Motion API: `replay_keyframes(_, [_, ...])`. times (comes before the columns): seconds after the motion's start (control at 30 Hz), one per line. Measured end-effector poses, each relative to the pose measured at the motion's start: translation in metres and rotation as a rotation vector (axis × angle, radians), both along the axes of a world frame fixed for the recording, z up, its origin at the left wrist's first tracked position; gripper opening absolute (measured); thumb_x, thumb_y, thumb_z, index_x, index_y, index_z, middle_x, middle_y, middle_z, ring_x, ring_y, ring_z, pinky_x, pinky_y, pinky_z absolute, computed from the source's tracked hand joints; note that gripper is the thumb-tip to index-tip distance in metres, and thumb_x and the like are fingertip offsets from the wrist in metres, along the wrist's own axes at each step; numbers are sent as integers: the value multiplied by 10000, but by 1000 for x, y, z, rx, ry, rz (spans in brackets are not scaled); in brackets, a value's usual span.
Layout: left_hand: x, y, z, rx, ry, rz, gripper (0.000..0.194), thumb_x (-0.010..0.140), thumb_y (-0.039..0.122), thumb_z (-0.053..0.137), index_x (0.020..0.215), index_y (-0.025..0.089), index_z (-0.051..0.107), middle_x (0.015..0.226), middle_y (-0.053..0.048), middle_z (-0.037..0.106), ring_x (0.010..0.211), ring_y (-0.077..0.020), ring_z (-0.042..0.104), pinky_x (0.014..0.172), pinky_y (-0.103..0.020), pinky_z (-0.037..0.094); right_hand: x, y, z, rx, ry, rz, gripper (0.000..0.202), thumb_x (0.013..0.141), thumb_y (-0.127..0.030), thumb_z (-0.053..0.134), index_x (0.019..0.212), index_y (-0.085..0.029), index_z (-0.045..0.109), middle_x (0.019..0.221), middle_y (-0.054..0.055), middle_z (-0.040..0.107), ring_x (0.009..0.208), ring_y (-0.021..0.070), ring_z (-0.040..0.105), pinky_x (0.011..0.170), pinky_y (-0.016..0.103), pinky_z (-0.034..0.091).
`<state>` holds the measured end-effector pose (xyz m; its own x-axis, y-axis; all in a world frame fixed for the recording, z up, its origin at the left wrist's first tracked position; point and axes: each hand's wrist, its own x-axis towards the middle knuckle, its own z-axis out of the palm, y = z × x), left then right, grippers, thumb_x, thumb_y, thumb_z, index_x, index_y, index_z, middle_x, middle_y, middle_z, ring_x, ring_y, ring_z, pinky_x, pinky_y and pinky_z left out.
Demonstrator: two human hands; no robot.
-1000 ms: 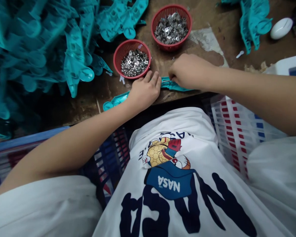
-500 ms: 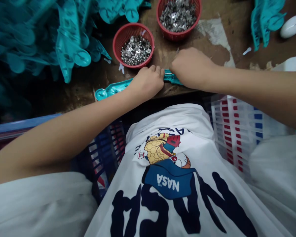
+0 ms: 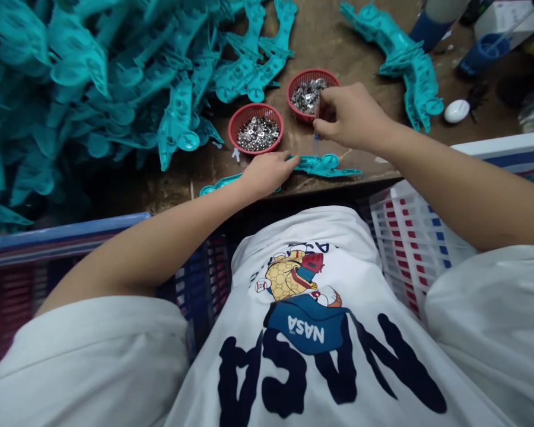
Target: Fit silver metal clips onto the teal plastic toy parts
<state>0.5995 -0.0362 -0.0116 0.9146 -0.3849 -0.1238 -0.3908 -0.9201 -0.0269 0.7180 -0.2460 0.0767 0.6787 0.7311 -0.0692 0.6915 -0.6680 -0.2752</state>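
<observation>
A long teal plastic part point(image 3: 320, 165) lies along the table's front edge. My left hand point(image 3: 267, 174) is over its middle, fingers bent down on it and hiding that section. Above its right half, my right hand point(image 3: 349, 115) is raised, thumb and fingers pinched round a thin tool point(image 3: 317, 137) with a bluish, see-through tip pointing down. The tool's exact kind is blurred, and its tip looks apart from the part. Just behind my hands stand two red baskets: the nearer basket point(image 3: 234, 131) and the farther basket point(image 3: 292, 98), both holding small shiny metal pieces.
A big heap of teal parts point(image 3: 129, 77) covers the left and back of the table. More teal parts point(image 3: 404, 62) lie back right, near a white egg-shaped object point(image 3: 456, 111) and a blue cup point(image 3: 485, 54). A white plastic basket point(image 3: 420, 237) stands below the table edge at right.
My right hand has lifted off the teal part, uncovering its right end and the thin tool. My left hand stays on the part. The view has shifted, showing more of the table.
</observation>
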Motion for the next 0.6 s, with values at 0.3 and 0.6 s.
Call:
replay_keyframes(0.3, [3,-1,4,36,34,-12,415,1157,155,470,1457,92,750,1258,-211,774,1097,-350,766,873,-423,588,-18,7,-19,-16,107,127,514,1153,-375,450,1539,-170,721,1309,182,801,1216,373,704,999,422,500])
replay_keyframes(0.6, [2,-4,7,73,31,-29,365,1145,120,508,1403,77,763,1222,-204,763,1091,-346,755,848,-402,558,-4,6,-50,288,45,171,283,1140,-479,655,1191,-222,763,1034,106,795,1005,305,734,903,393,543])
